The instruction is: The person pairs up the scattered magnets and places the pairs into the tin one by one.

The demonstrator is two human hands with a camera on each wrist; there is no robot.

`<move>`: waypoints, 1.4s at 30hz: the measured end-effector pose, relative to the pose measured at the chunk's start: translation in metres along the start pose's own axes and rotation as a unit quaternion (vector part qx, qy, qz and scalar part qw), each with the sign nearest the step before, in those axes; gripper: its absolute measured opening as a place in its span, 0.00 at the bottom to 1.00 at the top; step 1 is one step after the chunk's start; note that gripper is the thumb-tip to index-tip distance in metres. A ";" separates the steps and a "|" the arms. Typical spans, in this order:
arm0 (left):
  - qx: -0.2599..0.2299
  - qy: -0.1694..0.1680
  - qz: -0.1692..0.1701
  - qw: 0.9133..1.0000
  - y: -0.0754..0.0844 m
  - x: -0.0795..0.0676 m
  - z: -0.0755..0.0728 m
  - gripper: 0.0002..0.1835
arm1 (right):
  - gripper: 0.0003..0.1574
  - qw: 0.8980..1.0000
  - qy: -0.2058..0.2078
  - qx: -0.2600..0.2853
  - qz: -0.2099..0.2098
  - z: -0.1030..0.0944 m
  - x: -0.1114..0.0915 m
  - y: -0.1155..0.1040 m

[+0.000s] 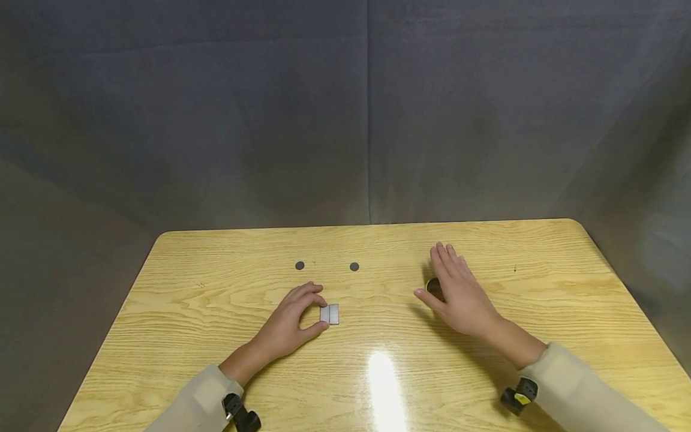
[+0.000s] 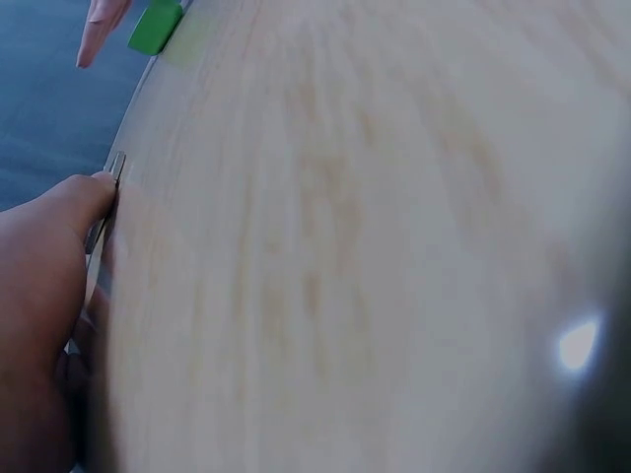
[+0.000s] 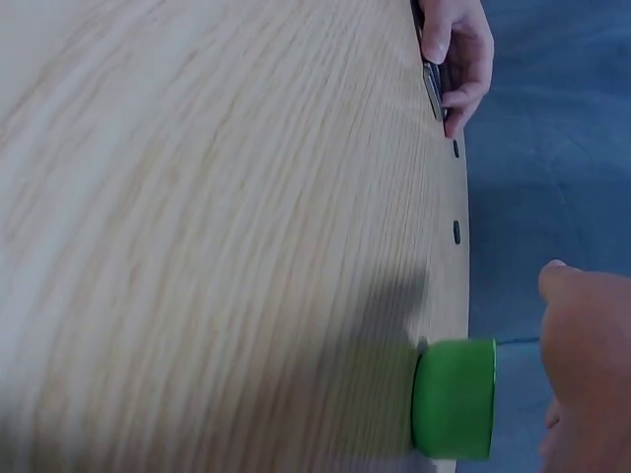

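Note:
My left hand (image 1: pixel 290 318) pinches a small flat grey metal piece (image 1: pixel 333 314) by its edges, between thumb and forefinger. A line runs down the middle of this piece, and it lies on or very near the table. My right hand (image 1: pixel 464 300) hovers over a green cup (image 3: pixel 455 399), fingers straight and thumb spread away. From the head view the hand hides most of the cup, leaving part of its rim and dark inside visible. A gap shows between hand and cup in the right wrist view.
Two small dark discs (image 1: pixel 299 265) (image 1: pixel 354 266) lie apart on the wooden table (image 1: pixel 216 270), beyond the left hand. Grey cloth (image 1: pixel 270 120) hangs behind the table and at both sides. A bright reflection shines near the table's front middle.

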State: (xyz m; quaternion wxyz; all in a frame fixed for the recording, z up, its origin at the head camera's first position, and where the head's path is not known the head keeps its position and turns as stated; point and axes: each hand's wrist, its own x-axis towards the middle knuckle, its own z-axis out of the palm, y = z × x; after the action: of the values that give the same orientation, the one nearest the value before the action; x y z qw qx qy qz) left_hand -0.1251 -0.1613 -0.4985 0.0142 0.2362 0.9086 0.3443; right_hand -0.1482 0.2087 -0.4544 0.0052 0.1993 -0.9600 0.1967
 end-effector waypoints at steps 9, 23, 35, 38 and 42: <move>0.001 -0.006 -0.006 1.000 0.000 -0.001 0.000 0.16 | 0.62 1.000 0.002 0.005 -0.002 -0.001 -0.006 0.008; 0.004 0.002 0.000 1.000 0.000 0.000 0.000 0.16 | 0.63 1.000 -0.006 0.023 0.012 0.001 -0.017 0.020; 0.004 -0.001 -0.002 1.000 -0.002 0.001 0.000 0.16 | 0.59 1.000 -0.010 0.025 0.006 0.004 -0.019 0.024; 0.003 -0.001 -0.002 1.000 -0.002 0.001 0.000 0.16 | 0.58 0.999 -0.014 0.029 0.007 0.007 -0.020 0.025; 0.002 -0.003 -0.003 1.000 -0.001 0.000 0.000 0.16 | 0.56 0.999 -0.020 0.031 0.008 0.010 -0.021 0.026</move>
State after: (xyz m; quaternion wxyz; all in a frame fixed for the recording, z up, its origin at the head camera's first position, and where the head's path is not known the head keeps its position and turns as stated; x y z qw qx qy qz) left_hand -0.1258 -0.1618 -0.4993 0.0172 0.2342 0.9099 0.3418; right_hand -0.1388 0.2350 -0.4750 -0.0218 0.1952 -0.9550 0.2222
